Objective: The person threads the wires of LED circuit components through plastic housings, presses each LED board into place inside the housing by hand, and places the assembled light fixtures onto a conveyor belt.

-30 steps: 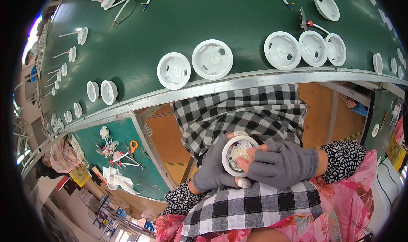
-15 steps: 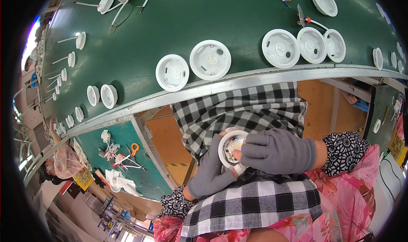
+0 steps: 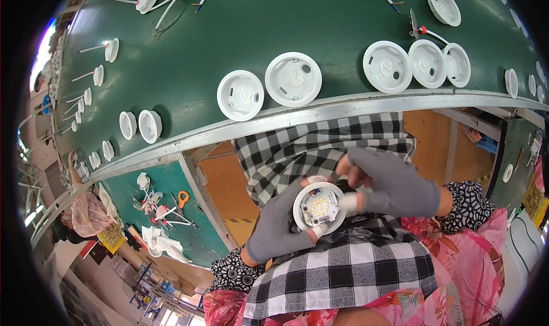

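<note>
A white round lamp housing [image 3: 298,216] lies face up over my lap, with a board of yellow LEDs [image 3: 320,208] sitting inside it. My left hand [image 3: 278,224], in a grey fingerless glove, is closed round its left side, a fingertip at the top rim and the thumb at the bottom. My right hand [image 3: 394,183], gloved the same way, is at the housing's right side. Its fingers are raised and apart from the thumb, somewhat blurred. The taped thumb is beside the right rim; whether it touches is unclear.
A green conveyor belt [image 3: 189,57] with a metal edge rail [image 3: 343,106] crosses ahead, carrying several white housings [image 3: 293,80] and wired lamp parts. On a green side table [image 3: 206,229] are orange-handled scissors [image 3: 183,199], wired parts and white cloth [image 3: 163,243]. Another person [image 3: 86,211] sits far left.
My right hand has lifted off the LED board and moved right, its fingers spreading. The housing, still in my left hand, now shows its board openly. The belt items appear shifted slightly right.
</note>
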